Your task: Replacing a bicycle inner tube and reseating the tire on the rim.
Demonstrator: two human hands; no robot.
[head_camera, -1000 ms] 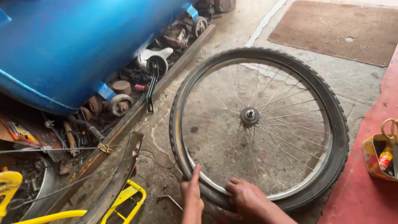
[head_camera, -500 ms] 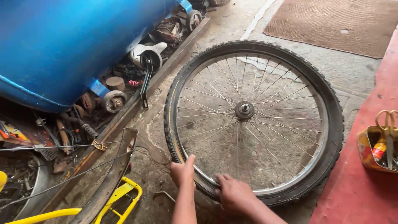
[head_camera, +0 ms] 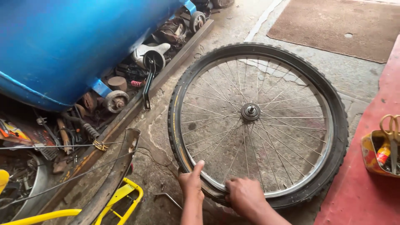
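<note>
Both hands grip the near edge of the bicycle wheel (head_camera: pixel 256 121) lying on the floor (head_camera: pixel 233 33): left hand (head_camera: pixel 191 182) pinching the tire with thumb raised, right hand (head_camera: pixel 245 195) closed over it.

A round black rubber bicycle tyre (head_camera: pixel 338 125) with a knobbly tread rings silver wire spokes (head_camera: pixel 216 112). Far left lies a big bright blue plastic drum (head_camera: pixel 71 41); near left, yellow metal tubing (head_camera: pixel 125 196). Right, a red floor strip (head_camera: pixel 366 196); far right, a brown ribbed mat (head_camera: pixel 333 25).

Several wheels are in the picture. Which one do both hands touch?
The large spoked bicycle wheel flat on the concrete floor: left hand and right hand press its near tyre edge. The small wheels lie untouched beside the blue drum.
</note>
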